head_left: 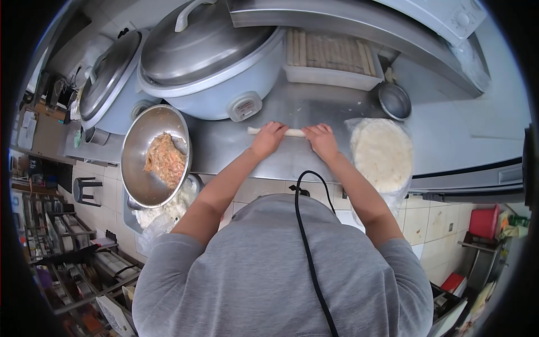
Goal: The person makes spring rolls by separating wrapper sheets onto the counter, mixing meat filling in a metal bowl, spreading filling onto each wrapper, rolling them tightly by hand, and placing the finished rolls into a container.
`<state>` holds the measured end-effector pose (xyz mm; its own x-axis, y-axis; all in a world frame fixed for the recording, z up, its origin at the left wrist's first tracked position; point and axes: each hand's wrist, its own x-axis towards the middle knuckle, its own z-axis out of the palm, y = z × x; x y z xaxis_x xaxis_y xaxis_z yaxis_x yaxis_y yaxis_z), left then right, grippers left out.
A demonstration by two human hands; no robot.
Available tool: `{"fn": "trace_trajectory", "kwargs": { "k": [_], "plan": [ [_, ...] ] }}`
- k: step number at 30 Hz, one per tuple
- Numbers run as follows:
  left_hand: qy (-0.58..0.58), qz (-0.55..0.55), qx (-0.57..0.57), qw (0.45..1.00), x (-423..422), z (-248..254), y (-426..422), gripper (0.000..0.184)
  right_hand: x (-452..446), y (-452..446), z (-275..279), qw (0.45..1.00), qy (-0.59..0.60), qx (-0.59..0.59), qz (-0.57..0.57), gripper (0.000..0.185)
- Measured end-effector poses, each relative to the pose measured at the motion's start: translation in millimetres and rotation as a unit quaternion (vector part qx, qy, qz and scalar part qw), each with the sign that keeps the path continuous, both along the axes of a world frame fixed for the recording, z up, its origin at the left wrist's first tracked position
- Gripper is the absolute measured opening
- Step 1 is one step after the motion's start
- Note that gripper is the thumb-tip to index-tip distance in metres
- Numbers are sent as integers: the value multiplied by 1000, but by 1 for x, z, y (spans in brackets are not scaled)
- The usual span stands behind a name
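Note:
A long, thin, pale spring roll (294,132) lies crosswise on the steel counter (224,149) in front of me. Near its left end, my left hand (268,140) is closed over it, and a short piece sticks out beyond the fingers. My right hand (321,140) grips the right end, which its fingers cover. Right of that hand, a stack of round white wrappers (382,154) sits in clear plastic. To the left, a tilted steel bowl (132,151) holds an orange-brown minced filling (167,160).
Behind my hands stand a large lidded cooker (196,90) and a smaller one (109,95). A white tray (331,77) of finished rolls (331,53) is at the back, near a small metal bowl (394,101). A steel shelf (359,33) overhangs the back right.

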<state>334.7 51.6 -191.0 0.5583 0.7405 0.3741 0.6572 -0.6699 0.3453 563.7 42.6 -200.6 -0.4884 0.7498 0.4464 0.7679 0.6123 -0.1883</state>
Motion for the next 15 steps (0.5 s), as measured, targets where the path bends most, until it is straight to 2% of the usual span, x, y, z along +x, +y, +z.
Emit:
{"fn": "trace_trajectory", "kwargs": {
  "k": [3, 6, 8, 10, 11, 12, 13, 15],
  "plan": [
    [-14, 0, 2, 1000, -2, -3, -16, 32, 3, -16, -5, 999, -17, -36, 10, 36],
    [-33, -22, -26, 999, -5, -2, -51, 28, 7, -49, -7, 999, -19, -34, 34, 33],
    [-34, -27, -13, 999, -6, -5, -64, 28, 10, -62, 6, 998, -6, -46, 45, 33],
    [7, -3, -50, 999, -5, 4, -68, 29, 13, -64, 20, 997, 6, -59, 57, 33],
    [7, -2, -49, 999, -4, 9, -65, 29, 18, -61, 25, 995, 7, -104, -4, 33],
    [26, 22, 8, 999, -2, 13, -58, 32, 22, -57, 29, 987, 7, -147, -64, 33],
    [45, 46, 65, 996, 1, 18, -51, 36, 27, -53, 30, 987, 5, -146, -63, 33],
    [15, 37, 34, 999, 12, 25, -42, 40, 31, -44, 34, 971, -29, -224, -83, 31]
  ]
}}
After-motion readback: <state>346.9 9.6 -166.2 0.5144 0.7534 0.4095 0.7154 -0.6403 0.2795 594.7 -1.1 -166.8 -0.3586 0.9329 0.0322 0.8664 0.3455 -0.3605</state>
